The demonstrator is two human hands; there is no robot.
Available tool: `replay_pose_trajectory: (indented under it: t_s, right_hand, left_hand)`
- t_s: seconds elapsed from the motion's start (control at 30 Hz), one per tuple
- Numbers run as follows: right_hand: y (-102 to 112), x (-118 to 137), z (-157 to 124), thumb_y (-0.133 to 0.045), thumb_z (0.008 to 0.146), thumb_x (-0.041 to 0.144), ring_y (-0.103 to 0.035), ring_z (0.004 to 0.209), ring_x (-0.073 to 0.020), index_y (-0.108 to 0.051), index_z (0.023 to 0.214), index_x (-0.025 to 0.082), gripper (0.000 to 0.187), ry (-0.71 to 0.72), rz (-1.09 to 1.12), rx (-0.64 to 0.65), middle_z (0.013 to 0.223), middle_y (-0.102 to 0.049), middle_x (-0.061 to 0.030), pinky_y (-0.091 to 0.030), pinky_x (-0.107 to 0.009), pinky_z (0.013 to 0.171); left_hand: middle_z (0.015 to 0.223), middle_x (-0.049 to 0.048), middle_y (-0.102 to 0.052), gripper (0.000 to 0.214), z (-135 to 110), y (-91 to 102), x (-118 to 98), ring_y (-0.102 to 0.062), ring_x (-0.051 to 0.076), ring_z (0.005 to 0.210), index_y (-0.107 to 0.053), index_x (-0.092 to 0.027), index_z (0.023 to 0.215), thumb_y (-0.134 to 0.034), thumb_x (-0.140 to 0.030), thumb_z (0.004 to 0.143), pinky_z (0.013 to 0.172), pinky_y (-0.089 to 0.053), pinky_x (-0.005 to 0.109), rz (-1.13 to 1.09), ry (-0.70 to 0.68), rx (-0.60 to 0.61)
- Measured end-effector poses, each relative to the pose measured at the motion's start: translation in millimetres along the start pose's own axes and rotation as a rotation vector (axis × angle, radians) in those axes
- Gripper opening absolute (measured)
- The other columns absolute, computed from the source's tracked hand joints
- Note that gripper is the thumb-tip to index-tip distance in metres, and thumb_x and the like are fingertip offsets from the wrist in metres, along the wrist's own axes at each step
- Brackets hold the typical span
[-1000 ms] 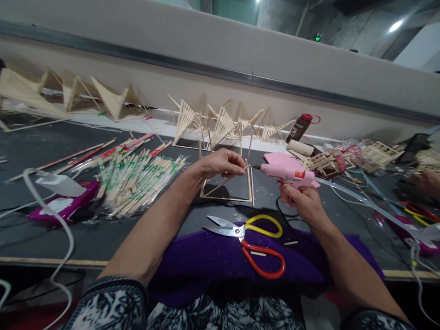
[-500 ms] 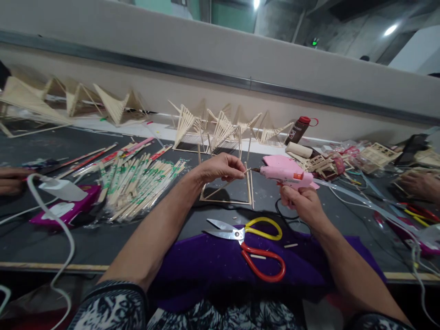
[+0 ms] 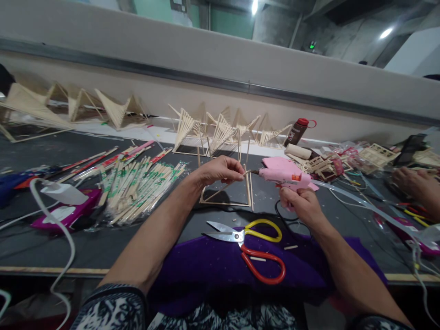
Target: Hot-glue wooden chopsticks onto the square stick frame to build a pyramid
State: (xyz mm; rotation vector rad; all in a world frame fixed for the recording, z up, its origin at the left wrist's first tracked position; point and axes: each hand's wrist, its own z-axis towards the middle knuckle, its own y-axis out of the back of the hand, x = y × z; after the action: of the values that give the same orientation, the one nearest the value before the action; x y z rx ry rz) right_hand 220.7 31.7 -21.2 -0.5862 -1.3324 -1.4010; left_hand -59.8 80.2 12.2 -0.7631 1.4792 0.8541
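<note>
My right hand point(image 3: 298, 200) is wrapped round the handle of a pink hot glue gun point(image 3: 283, 174). Its nozzle points left, at or very near the upright post of a small wooden stick frame point(image 3: 225, 203). With thumb and fingertips, my left hand point(image 3: 225, 168) pinches a thin wooden stick point(image 3: 229, 184) by its end beside that post. The stick slants down to the left inside the frame; its pinched end is partly hidden by my fingers. Scissors point(image 3: 237, 236) with one yellow and one red handle lie open on a purple cloth point(image 3: 199, 268) before me.
Wrapped chopsticks point(image 3: 137, 190) lie in a pile at left, near a magenta device point(image 3: 70, 211) with a white cable. Finished stick models point(image 3: 223, 130) line the wall, with a dark bottle point(image 3: 297, 132) beside them. Another person's hand point(image 3: 415, 183) works at far right.
The glue gun's nozzle has shifted slightly left, closer to the post. My left hand stays nearly still. At far left, another person's hand has gone from view and a blue sleeve shows.
</note>
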Motion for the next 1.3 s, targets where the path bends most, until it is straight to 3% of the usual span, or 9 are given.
replay_pose_trajectory:
  t_s: [1.3]
  right_hand:
    - [1.7,0.5,1.7,-0.054,0.086,0.045,-0.045,0.045,-0.0104,-0.058,0.048,0.017,0.047,-0.001,-0.078,0.013,0.046,-0.051,-0.0015,-0.032,-0.024,0.045]
  left_hand:
    - [0.051,-0.0041,-0.054,0.025,0.6,1.0,3.6,-0.041,0.004,0.042,-0.067,-0.011,0.077,-0.081,-0.025,0.063,0.042,-0.029,0.017,0.038,0.011,-0.017]
